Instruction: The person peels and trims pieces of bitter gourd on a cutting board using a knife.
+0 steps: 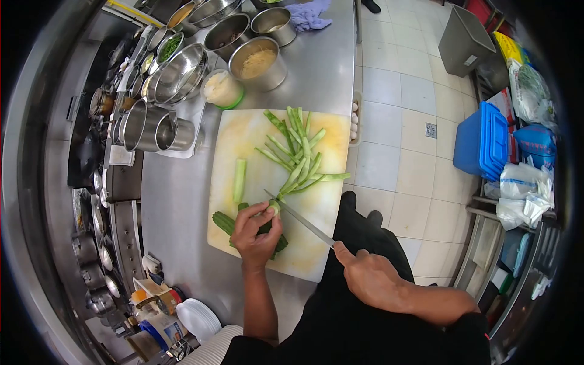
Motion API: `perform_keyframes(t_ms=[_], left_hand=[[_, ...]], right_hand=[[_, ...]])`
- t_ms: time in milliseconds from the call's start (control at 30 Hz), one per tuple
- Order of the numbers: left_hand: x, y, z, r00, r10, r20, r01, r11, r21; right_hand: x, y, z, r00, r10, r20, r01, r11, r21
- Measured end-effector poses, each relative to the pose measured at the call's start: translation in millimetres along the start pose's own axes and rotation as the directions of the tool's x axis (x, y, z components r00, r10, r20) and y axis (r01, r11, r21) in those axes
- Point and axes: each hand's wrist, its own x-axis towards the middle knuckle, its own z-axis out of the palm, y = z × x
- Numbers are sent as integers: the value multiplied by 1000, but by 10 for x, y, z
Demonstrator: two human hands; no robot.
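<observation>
My left hand (257, 230) is closed round a green vegetable piece (274, 207) over the white cutting board (243, 137). My right hand (371, 274) grips the handle of a knife (307, 225), whose blade slants across the board with its tip beside that piece. Long dark green vegetables (224, 222) lie under and around my left hand, partly hidden by it. One pale peeled length (240, 180) rests apart on the left of the board. Light green peel strips (298, 152) are heaped at its far side, some reaching the right edge.
Steel pots (257, 64) and a green-based tub (222, 89) stand beyond the board on the steel counter (176, 201). Metal containers (155, 128) are at the left. White plates (199, 319) sit at the lower left. A blue bin (482, 140) stands right across the floor.
</observation>
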Motion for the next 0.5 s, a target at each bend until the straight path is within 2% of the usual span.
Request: perform_keyframes(t_ms=[67,167,267,333,400,467,500], left_hand=[[-7,0,3,1000,3,-3,-3,1000,-3],[-33,-60,-25,1000,25,-3,-25,1000,-3],[-117,-115,-79,1000,-24,-7,24,999,-36],[-149,-128,-126,983,-174,-63,158,966,-203],[-242,-176,-167,975,-214,-61,195,953,-234],[-310,-201,-186,966,-253,-58,229,936,-269],[-335,-194,-179,965,-256,-51,232,932,-277]], right_hand=[[57,-14,-8,997,65,32,-67,996,62],[186,17,93,994,107,22,-108,992,58],[238,67,96,996,87,14,-88,993,79],[283,157,54,995,88,57,-96,984,149],[241,210,43,992,87,96,-106,970,218],[158,225,32,999,10,-40,3,954,301],[114,214,16,999,6,-42,7,954,300]])
